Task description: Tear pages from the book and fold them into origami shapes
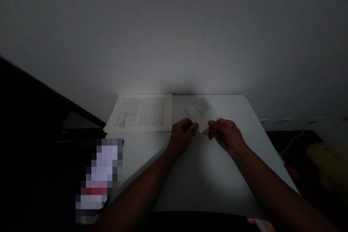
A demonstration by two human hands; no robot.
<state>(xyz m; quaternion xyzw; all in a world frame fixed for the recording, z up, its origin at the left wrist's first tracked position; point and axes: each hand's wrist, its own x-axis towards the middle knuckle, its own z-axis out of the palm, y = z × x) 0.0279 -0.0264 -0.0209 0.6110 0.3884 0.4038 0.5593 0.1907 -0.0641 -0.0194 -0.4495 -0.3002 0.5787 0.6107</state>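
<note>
A small sheet of printed paper, folded at its edges, is held up above the white table. My left hand pinches its lower left edge between thumb and fingers. On the other side, my right hand grips the lower right edge, its thumb on the near face and its fingers curled behind. Lines of text run across the paper at a slant. To the left of my hands, larger printed pages lie flat at the back of the table.
A phone-like object, blurred into blocks, lies along the table's left edge. Behind the table rises a grey wall. A pale cable and a yellowish object are at the right. The room is dim.
</note>
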